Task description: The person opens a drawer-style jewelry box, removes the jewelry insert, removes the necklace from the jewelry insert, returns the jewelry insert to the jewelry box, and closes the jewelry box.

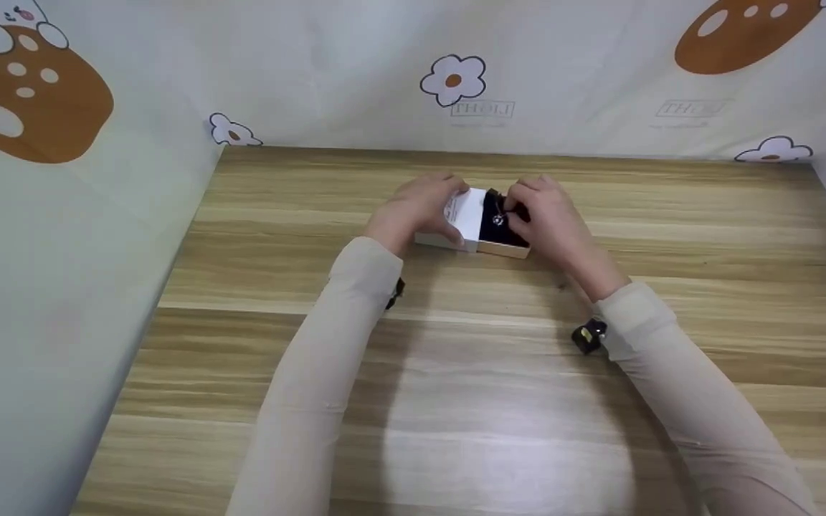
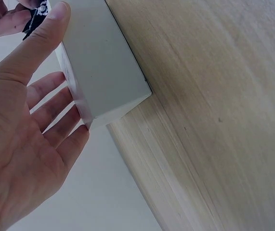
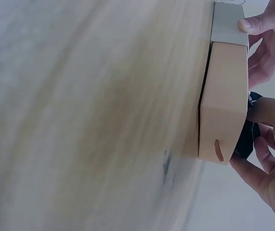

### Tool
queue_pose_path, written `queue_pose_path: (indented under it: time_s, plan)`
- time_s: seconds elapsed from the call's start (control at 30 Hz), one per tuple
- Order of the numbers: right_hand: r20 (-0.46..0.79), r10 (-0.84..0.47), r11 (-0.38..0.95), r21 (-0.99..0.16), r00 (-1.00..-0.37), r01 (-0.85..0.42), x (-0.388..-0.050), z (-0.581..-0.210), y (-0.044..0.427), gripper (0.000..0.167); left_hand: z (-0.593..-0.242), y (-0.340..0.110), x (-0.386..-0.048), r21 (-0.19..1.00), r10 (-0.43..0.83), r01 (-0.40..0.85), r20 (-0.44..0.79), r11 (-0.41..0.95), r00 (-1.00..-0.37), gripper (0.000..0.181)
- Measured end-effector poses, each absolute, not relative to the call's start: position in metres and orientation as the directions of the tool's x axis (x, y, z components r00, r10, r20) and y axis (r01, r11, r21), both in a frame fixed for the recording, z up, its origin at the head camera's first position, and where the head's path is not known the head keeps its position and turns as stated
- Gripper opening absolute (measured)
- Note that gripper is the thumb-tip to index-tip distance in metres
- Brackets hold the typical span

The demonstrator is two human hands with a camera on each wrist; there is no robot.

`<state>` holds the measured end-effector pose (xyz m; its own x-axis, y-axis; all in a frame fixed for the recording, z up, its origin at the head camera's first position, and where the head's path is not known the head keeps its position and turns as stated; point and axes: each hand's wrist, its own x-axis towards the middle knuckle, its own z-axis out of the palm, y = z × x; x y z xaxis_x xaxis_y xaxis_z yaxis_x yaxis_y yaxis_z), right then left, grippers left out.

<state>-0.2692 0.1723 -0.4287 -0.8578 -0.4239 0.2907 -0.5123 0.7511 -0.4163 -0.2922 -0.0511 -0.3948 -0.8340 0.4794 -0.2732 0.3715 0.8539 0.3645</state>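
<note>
Left hand (image 1: 419,206) spans the white cover (image 1: 468,213), thumb nearest.

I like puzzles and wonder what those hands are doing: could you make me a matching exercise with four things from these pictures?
Things:
1. Left hand
2. Drawer of the box
3. Right hand
4. Pendant

Places and colours:
A. Silvery
B. Its fingers are at the dark pad
C. Grips the white cover
D. Peach-coloured outside

Right pairs: 1-C, 2-D, 3-B, 4-A
</note>
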Motion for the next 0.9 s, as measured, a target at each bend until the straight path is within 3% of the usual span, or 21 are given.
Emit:
queue_pose_path:
  time_s: [0.47, 0.9]
  plan:
    - [0.232, -0.288, 0.694, -0.618, -0.929, -0.369, -0.268, -0.427, 0.184, 0.029, -0.395, -0.051, -0.293, 0.349, 0.478, 0.374, -0.285, 0.859, -0.831, 0.087]
    - [0.091, -0.272, 0.638, -0.728, -0.958, -0.25, -0.269, -0.424, 0.185, 0.033, -0.393, -0.052, -0.29, 0.355, 0.485, 0.383, -0.269, 0.853, -0.832, 0.088]
